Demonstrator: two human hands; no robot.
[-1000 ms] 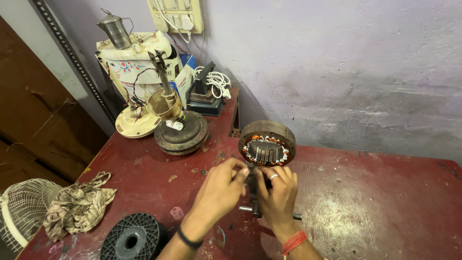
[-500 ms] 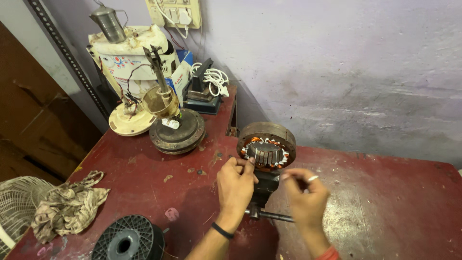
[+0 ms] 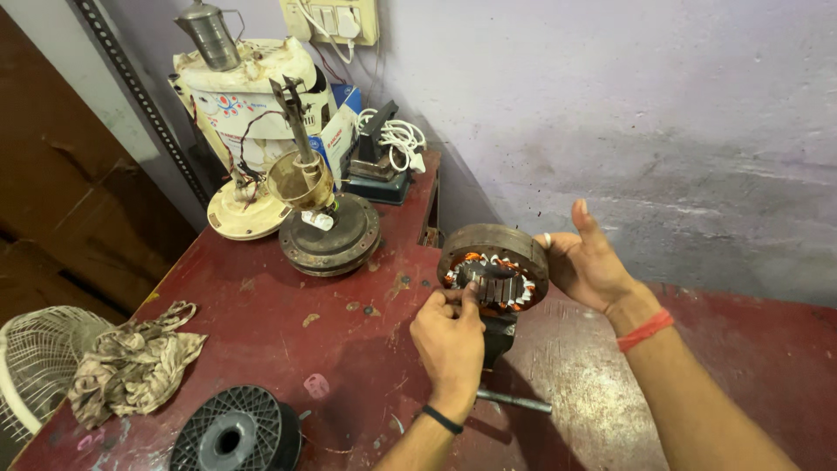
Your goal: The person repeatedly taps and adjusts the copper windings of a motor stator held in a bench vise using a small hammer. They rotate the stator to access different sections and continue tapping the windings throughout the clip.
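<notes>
From my head camera, I look down at a dark red, scuffed workbench (image 3: 261, 314) against a purple-grey wall. My right hand (image 3: 588, 262) cups the far side of a round, rusty brown metal motor stator with copper windings and grey steel laminations (image 3: 494, 266); the thumb points up, the fingers curl behind the rim, so it grasps the ring. My left hand (image 3: 451, 336) is closed at the stator's lower front edge, thumb and fingertips pinching at the windings there. The stator stands on edge, tilted toward me, above a small dark bench vise (image 3: 499, 336) whose thin steel handle bar (image 3: 514, 401) lies out to the right; I cannot tell whether the vise clamps it.

To the left, well apart, a crumpled beige rag (image 3: 135, 366) lies beside a white wire fan guard (image 3: 35, 366). A black plastic spool (image 3: 235, 433) sits at the near edge. Farther back stands a round rusty fan motor housing with a brass cup and upright shaft (image 3: 327, 227), next to a cream-coloured disc base (image 3: 240, 218).
</notes>
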